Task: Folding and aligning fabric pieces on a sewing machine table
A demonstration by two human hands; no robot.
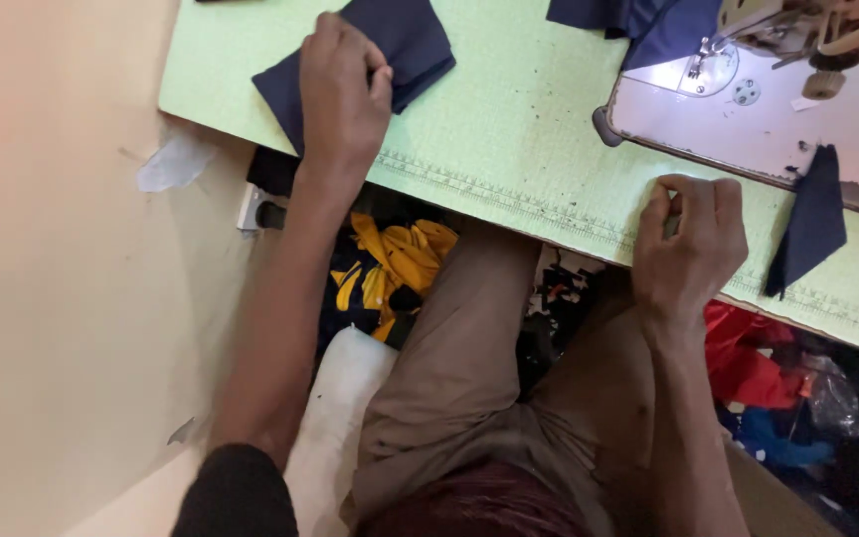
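My left hand (342, 88) lies on a stack of folded navy fabric pieces (412, 40) at the left of the light green table (509, 129), fingers curled over the top piece. My right hand (693, 244) rests at the table's front edge with fingers bent, thumb and fingers pinched together; whether anything is between them cannot be made out. A small navy fabric piece (809, 224) lies just to its right, partly on the sewing machine bed (748, 119).
The sewing machine's needle area (698, 60) is lit, with more navy cloth (638, 25) behind it. Yellow and navy fabric (390, 264) and red and blue scraps (748, 368) lie under the table. A white cushion (335, 418) sits beside my legs.
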